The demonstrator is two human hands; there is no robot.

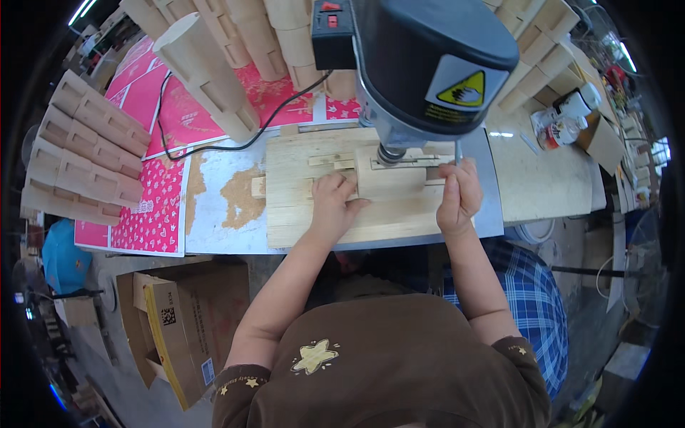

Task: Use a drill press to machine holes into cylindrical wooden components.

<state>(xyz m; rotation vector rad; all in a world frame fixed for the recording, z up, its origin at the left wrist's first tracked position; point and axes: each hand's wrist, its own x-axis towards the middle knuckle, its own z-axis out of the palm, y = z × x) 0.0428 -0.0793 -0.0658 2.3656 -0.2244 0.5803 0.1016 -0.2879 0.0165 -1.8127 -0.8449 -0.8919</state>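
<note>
I'm looking down over a drill press (428, 64) that fills the twelve o'clock part of my view, its chuck (390, 153) pointing down at a small wooden block (389, 182). The block lies on a pale wooden board (307, 207) at the centre of the bench. My left hand (333, 203) sits at the block's nine o'clock side, fingers curled and pressed together, thumb reaching out to touch the block's lower left corner. My right hand (457, 196) is at the block's three o'clock, just beside it, fingers wrapped in a fist around a thin metal lever (457, 151) that sticks up toward twelve. So the block sits between both hands, directly under the chuck. A black cable (214, 146) snakes off toward ten o'clock over pink patterned sheets (153, 207), and stacked wooden pieces (85, 150) lie at nine o'clock.
</note>
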